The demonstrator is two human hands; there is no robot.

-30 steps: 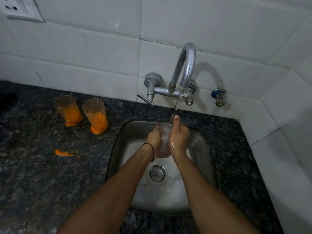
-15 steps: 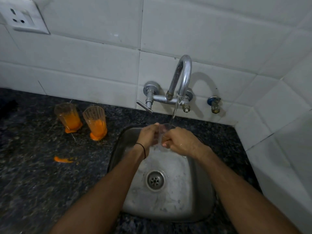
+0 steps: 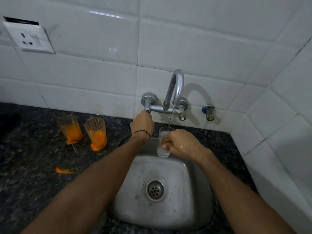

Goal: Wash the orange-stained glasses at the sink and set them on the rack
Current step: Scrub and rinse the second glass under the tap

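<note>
My right hand (image 3: 180, 144) grips a clear glass (image 3: 163, 144) upright over the steel sink (image 3: 190, 191), its rim under a thin stream from the tap spout (image 3: 175, 86). The glass looks clean and holds some water. My left hand (image 3: 142, 124) is curled round the tap's left lever, which it hides. Two glasses smeared with orange stand on the dark counter left of the sink: one (image 3: 70, 130) farther left, one (image 3: 96, 134) nearer the sink, each in an orange puddle.
An orange smear (image 3: 64, 170) lies on the granite counter (image 3: 33, 166) in front of the two glasses. A small blue-capped valve (image 3: 209, 111) sticks out of the tiled wall right of the tap. A wall socket (image 3: 30, 39) sits upper left. No rack is in view.
My left hand let go of the glass and rose to the tap's left lever. My right hand now holds the glass alone, upright under the stream.
</note>
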